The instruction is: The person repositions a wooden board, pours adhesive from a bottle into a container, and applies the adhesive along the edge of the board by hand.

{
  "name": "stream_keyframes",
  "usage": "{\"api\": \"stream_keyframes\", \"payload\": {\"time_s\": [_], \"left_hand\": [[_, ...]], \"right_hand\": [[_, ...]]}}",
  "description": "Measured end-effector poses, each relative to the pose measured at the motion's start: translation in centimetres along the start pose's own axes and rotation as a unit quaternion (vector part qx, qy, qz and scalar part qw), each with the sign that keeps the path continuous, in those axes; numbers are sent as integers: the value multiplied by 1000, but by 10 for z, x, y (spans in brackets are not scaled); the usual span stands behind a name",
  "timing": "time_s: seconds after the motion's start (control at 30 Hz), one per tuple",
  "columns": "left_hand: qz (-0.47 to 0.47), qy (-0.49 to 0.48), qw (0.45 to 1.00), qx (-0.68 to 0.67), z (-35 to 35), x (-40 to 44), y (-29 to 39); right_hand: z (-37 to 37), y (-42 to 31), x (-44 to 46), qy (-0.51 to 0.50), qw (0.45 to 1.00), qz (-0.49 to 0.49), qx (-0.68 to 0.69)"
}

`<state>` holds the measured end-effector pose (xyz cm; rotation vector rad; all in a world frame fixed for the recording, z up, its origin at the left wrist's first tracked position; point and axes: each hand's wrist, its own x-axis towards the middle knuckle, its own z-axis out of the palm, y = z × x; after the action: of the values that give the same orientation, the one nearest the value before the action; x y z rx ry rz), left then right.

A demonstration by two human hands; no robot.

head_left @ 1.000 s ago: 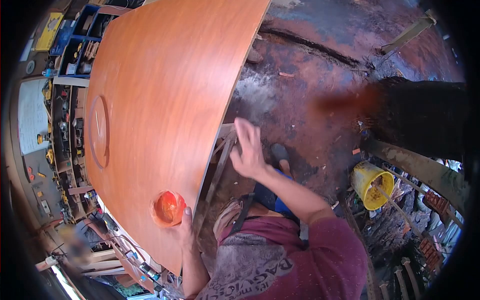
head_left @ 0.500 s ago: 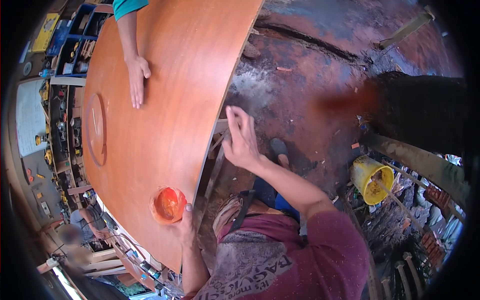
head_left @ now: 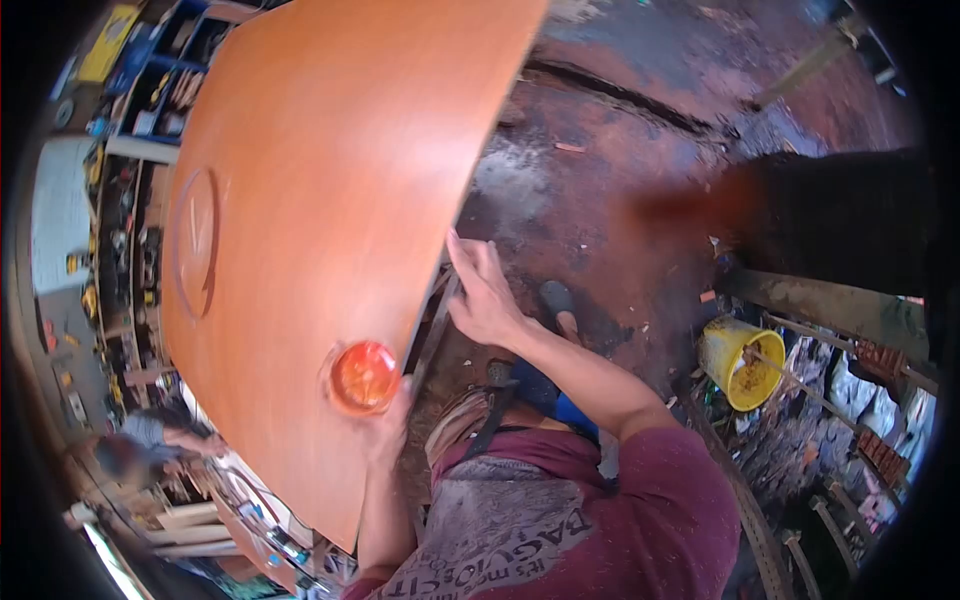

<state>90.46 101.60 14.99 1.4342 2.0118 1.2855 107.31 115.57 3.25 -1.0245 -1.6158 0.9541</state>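
Observation:
An orange-red cup (head_left: 365, 377) with wet-looking residue inside is held in my left hand (head_left: 385, 420), over the near end of a large wood-grain panel (head_left: 330, 180). My right hand (head_left: 483, 292) is at the panel's long right edge, fingers apart and nothing in them; the fingertips are close to the edge, and whether they touch it is unclear. A thin ring-shaped strip (head_left: 195, 243) lies on the left part of the panel.
Shelves of tools (head_left: 120, 270) and blue bins (head_left: 165, 75) line the left side. Another person (head_left: 150, 445) is at the lower left. To the right are a yellow bucket (head_left: 742, 364), a wooden beam (head_left: 840, 305) and a stained floor (head_left: 620, 150).
My left hand and the cup have moved slightly right and up. My right hand has moved near the panel edge. Another person's hand and teal sleeve, over the panel half a second ago, are out of view.

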Motion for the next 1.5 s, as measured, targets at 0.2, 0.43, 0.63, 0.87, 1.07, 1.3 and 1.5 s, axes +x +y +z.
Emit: {"api": "stream_keyframes", "payload": {"time_s": [0.2, 0.43, 0.63, 0.87, 1.07, 1.3, 1.5], "left_hand": [[225, -20, 974, 18, -26, 9, -26], [329, -64, 941, 41, -66, -14, -27], [339, -59, 939, 25, -73, -23, -29], [284, -24, 957, 61, -44, -23, -19], [120, -29, 992, -17, -17, -15, -13], [-66, 53, 963, -257, -52, 8, -26], [-48, 71, 986, -140, -92, -6, -31]], "right_hand": [[-42, -107, -50, -120, 989, -82, 36], [-36, -209, -50, -267, 891, -198, -310], [-27, -227, -73, -299, 897, -143, -292], [-37, -212, -64, -295, 941, -4, -165], [-57, -195, -44, -288, 952, 51, -92], [-36, -62, -35, -57, 911, 216, 348], [16, -11, -15, 77, 870, 199, 444]]}}
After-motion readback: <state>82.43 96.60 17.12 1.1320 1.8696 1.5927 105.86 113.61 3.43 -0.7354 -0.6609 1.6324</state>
